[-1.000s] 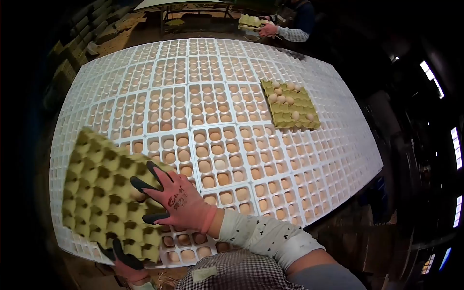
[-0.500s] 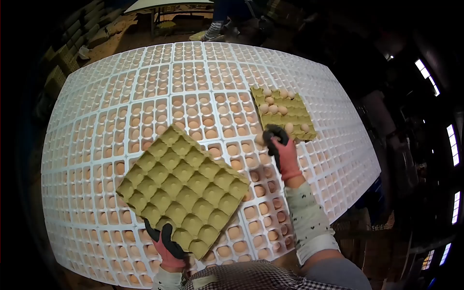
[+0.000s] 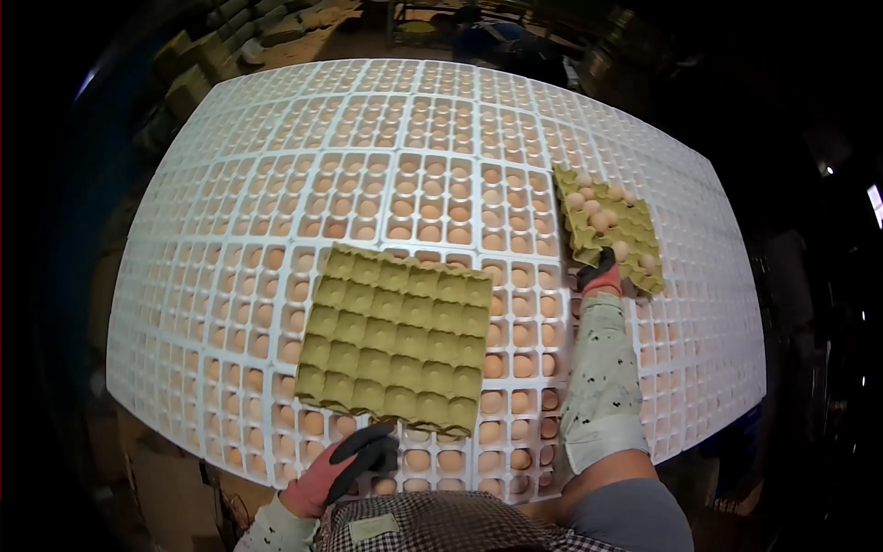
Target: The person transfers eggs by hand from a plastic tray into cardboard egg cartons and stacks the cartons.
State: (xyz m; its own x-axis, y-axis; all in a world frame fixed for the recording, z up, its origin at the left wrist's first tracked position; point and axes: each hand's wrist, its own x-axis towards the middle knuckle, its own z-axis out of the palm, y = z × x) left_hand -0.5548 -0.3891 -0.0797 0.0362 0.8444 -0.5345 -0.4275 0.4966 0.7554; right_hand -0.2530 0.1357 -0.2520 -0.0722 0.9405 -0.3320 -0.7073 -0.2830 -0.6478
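Observation:
My left hand (image 3: 354,465), in a black and pink glove, has its fingers stretched out at the near edge of an empty yellow-green pulp egg tray (image 3: 395,336). The tray rests over white foam trays (image 3: 478,285) whose cells hold eggs (image 3: 417,460). Farther right, my right hand (image 3: 602,274) is closed on the near left edge of a second egg tray (image 3: 635,235). This second tray carries several loose eggs (image 3: 598,221), mostly in its far part, and tilts a little. My right fingers are partly hidden beneath its edge.
Many foam trays filled with eggs spread around both hands in joined rows. Stacked boxes (image 3: 189,87) stand in the dim background at the far left. Behind the far edge, a person in dark blue (image 3: 492,39) is partly visible.
The empty tray has gone from being held tilted in my left hand to lying down, and that hand has loosened. My right hand has moved from an egg to the other tray's edge.

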